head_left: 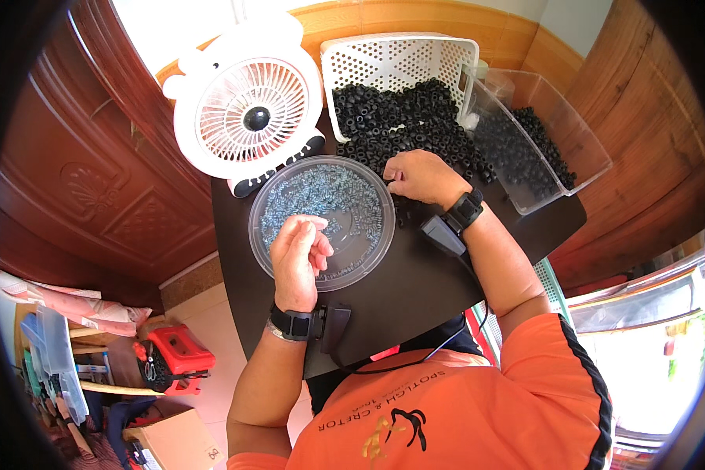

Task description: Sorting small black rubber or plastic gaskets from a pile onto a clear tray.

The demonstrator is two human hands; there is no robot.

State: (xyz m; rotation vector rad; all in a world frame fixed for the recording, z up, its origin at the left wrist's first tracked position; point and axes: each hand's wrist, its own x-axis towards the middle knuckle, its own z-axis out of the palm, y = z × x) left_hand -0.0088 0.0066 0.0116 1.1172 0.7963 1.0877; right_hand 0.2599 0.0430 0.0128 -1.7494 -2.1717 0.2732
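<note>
My left hand (pixel 296 262) is over the near part of a round clear plastic tray (pixel 381 244). Its fingers are curled in, and whatever they hold is hidden. Many small, shiny blue-grey pieces (pixel 313 188) lie loose across the tray's bottom. Just right of the tray's rim is my right hand (pixel 427 178), fingers bent and pressed together. Something dark shows at its fingertips, too small to make out. Beyond this hand spreads a heap of small black ring-shaped parts (pixel 399 141), spilling from a white perforated basket (pixel 399 59) tipped on its side.
A white animal-shaped fan (pixel 247 110) stands behind the tray at the left. To the right of the heap, a clear plastic bin (pixel 587 160) holds more black parts. All rest on a dark table (pixel 392 313). A cable (pixel 415 362) runs between my wrist devices.
</note>
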